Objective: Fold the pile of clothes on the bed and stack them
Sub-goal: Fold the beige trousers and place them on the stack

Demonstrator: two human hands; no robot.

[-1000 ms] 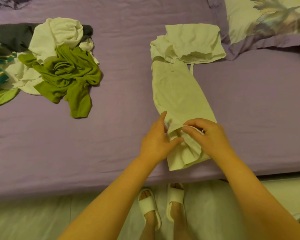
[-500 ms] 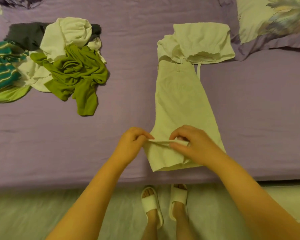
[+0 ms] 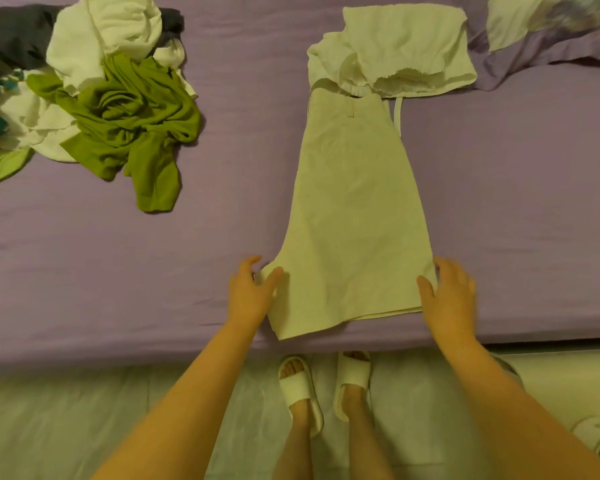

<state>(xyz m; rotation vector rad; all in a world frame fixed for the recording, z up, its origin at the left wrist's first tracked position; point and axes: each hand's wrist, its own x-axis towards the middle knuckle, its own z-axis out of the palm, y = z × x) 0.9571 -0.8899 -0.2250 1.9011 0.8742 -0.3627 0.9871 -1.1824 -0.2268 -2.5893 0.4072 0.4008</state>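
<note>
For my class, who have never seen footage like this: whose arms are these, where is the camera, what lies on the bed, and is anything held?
There is no machine here. A camera worn on a person's head looks down at their own bare arms. The left hand and right hand lie with relaxed fingers at the near corners of pale shorts, spread flat on the purple bed. They touch the cloth at most; nothing is gripped. Beyond the shorts sits a folded white garment. To the left is the unfolded pile, with an olive-green shirt on top. A pillow shows at the top right, and slippered feet below.
</note>
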